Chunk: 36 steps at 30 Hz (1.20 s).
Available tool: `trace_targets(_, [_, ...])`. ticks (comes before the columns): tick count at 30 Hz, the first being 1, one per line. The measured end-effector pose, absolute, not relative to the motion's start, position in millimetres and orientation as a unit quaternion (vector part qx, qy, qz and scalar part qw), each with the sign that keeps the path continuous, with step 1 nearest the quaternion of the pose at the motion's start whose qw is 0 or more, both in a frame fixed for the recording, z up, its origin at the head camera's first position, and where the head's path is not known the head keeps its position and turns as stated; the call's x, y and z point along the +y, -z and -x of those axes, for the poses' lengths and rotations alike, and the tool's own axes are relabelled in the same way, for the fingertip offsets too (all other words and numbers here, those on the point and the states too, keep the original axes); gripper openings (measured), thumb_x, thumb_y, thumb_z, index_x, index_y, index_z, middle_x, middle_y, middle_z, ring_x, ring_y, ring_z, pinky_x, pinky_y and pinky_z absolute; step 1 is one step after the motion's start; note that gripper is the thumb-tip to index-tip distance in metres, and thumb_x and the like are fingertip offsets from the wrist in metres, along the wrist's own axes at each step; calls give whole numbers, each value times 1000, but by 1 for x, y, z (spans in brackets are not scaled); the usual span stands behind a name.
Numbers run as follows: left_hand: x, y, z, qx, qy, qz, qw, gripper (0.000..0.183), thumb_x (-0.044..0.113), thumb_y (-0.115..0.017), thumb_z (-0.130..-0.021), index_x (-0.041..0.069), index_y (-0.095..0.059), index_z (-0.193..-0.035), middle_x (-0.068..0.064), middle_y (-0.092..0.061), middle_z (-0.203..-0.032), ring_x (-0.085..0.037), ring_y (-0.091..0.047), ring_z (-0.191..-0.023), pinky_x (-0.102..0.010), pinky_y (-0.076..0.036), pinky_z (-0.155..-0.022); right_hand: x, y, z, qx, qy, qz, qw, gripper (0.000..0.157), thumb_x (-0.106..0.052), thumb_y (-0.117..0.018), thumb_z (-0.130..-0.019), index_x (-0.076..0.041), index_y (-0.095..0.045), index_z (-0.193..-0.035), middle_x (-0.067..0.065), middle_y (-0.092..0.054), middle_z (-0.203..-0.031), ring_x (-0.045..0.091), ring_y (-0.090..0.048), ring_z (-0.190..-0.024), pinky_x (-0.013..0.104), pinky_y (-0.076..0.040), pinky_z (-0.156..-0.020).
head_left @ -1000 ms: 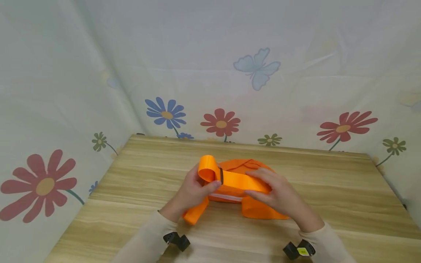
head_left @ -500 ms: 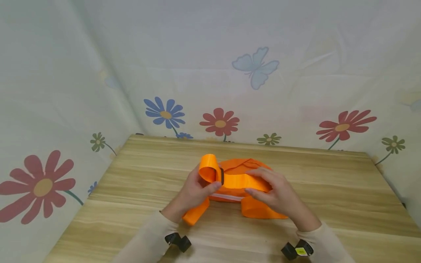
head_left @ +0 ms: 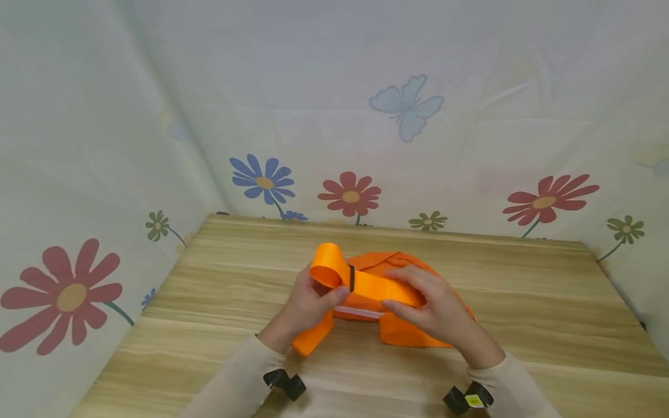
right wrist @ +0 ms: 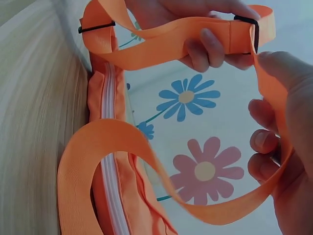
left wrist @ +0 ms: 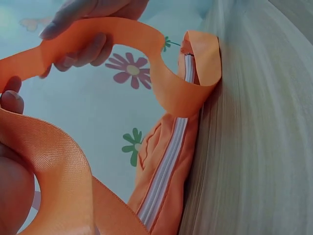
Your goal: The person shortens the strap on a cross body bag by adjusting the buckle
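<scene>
Pinching orange strap [head_left: 373, 288], left fingers [right wrist: 213, 47], right fingers [head_left: 415, 275] curled (far table edge [head_left: 491, 240] well beyond).

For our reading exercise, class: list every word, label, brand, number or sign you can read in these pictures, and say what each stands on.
No text can be quoted.
Yellow label on the black right-wrist device: marked, but too small and blurred to read.
Orange bag and strap: no lettering visible.
Backdrop: printed pictures, no words visible.
</scene>
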<state>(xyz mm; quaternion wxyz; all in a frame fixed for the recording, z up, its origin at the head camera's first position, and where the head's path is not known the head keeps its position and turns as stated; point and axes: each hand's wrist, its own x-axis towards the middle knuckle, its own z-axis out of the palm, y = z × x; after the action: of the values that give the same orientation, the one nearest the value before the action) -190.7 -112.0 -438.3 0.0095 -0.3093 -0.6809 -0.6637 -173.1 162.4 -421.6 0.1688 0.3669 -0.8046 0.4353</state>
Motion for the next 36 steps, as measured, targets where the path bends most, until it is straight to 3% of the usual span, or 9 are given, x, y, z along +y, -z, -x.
trace_targets(4, [-110, 439, 190, -677, 666, 313, -4, 55, 39, -76, -102, 0, -53, -134, -8, -63, -117, -14, -66, -102, -25, -60, -96, 159, 419, 171, -816, -414, -367, 168, 48, -6, -91, -84, -8, -73, -129, 3, -76, -111, 8, -63, -85, 24, -60, -69])
trace_targets(12, [-109, 438, 190, -665, 668, 334, -10, 53, 34, -76, -103, 0, -53, -135, -6, -62, -118, -13, -65, -103, -26, -60, -97, 158, 418, 170, -831, -396, -358, 158, 42, -10, -90, -87, -10, -74, -126, 0, -77, -114, 7, -64, -89, 25, -61, -74])
trace_targets(21, [-106, 442, 193, -638, 676, 367, -39, 56, 31, -76, -103, -4, -49, -137, -6, -60, -118, -13, -66, -103, -26, -61, -96, 151, 420, 172, -788, -436, -397, 176, 43, -3, -88, -85, -8, -73, -125, 5, -77, -110, 12, -66, -87, 24, -60, -72])
trace_targets(27, [-104, 442, 191, -639, 682, 353, -52, 58, 35, -79, -100, -1, -51, -136, -4, -61, -123, -12, -67, -109, -27, -60, -100, 143, 414, 168, -819, -399, -374, 176, 44, -11, -91, -86, -9, -74, -126, 3, -78, -118, 15, -69, -96, 26, -62, -77])
trace_targets(32, [-103, 443, 191, -647, 676, 351, -35, 52, 28, -80, -100, -1, -54, -135, -14, -63, -123, -14, -67, -109, -29, -60, -100, 143, 409, 166, -830, -372, -375, 180, 52, -12, -93, -83, -10, -73, -131, 3, -77, -125, 20, -71, -105, 30, -64, -82])
trace_targets(36, [-105, 442, 190, -658, 674, 336, -20, 46, 24, -78, -100, 0, -56, -133, -9, -65, -118, -13, -68, -104, -27, -61, -97, 150, 409, 167, -838, -359, -371, 175, 55, -13, -93, -84, -10, -71, -134, 3, -76, -127, 19, -71, -107, 31, -64, -84])
